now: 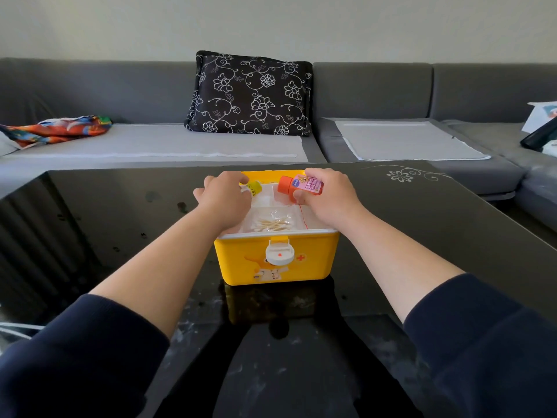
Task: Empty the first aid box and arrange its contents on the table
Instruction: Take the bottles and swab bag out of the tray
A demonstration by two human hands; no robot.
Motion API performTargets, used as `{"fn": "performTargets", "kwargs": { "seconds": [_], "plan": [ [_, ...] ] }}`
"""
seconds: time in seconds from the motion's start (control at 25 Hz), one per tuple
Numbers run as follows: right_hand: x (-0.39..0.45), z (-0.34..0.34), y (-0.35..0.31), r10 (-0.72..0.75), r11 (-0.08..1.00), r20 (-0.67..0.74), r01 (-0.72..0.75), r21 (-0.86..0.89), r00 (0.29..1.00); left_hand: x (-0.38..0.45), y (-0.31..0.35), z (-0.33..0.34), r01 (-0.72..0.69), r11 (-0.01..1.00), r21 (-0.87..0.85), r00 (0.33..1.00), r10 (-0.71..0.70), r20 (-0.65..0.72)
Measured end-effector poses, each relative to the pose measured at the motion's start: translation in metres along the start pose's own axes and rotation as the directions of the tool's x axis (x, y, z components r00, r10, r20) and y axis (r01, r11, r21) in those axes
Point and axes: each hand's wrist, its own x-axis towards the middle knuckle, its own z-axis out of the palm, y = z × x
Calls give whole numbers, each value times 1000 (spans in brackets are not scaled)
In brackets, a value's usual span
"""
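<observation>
An open yellow first aid box [277, 263] with a white round latch stands in the middle of the black glass table [422, 236]. Its white inner tray holds a clear bag of cotton swabs [274, 224]. My left hand [224, 199] reaches over the box's left side and grips a small yellow bottle [253, 187]. My right hand [328, 196] holds a pink-labelled bottle with an orange cap [301, 185] just above the tray's far right part. A thin red thread hangs under that bottle.
A grey sofa [391, 95] runs behind the table, with a black flowered cushion [250, 92] and a colourful cloth [57, 129] at the left. Papers and a dark object lie at the far right. The table top shows dust marks near me.
</observation>
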Motion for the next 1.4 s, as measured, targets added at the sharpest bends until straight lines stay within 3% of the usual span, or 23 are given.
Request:
{"fn": "performTargets", "kwargs": {
  "seconds": [0.2, 0.44, 0.56, 0.68, 0.84, 0.92, 1.08, 1.24, 1.4],
  "plan": [
    [-11, -9, -7, -121, 990, -104, 128, 64, 987, -11, 0, -22, -195, 956, -218, 972, 159, -173],
    [-35, -29, -21, -99, 936, -207, 162, 314, 973, -35, 16, -54, -253, 921, -296, 961, 204, -186],
    [-54, -39, -27, 20, 827, -122, 52, 559, 992, -57, 27, -72, -244, 899, -364, 968, 206, -140],
    [-74, -46, -32, 79, 737, -20, -45, 675, 997, -85, 30, -84, -232, 894, -383, 973, 219, -78],
    [-103, -58, -33, 58, 556, 147, -154, 817, 988, -126, 22, -86, -228, 931, -284, 970, 244, 20],
    [-118, -61, -32, 10, 517, 250, -219, 828, 968, -146, 16, -79, -236, 946, -223, 960, 263, 96],
    [-145, -44, -29, -37, 630, 322, -228, 743, 946, -168, 4, -58, -278, 955, -100, 938, 293, 188],
    [-163, -14, -23, -67, 860, 384, -141, 490, 921, -165, -19, -43, -223, 971, -82, 957, 235, 169],
    [-164, 6, -15, -27, 960, 405, -88, 264, 914, -164, -35, -27, -212, 975, -64, 953, 221, 209]
  ]
}}
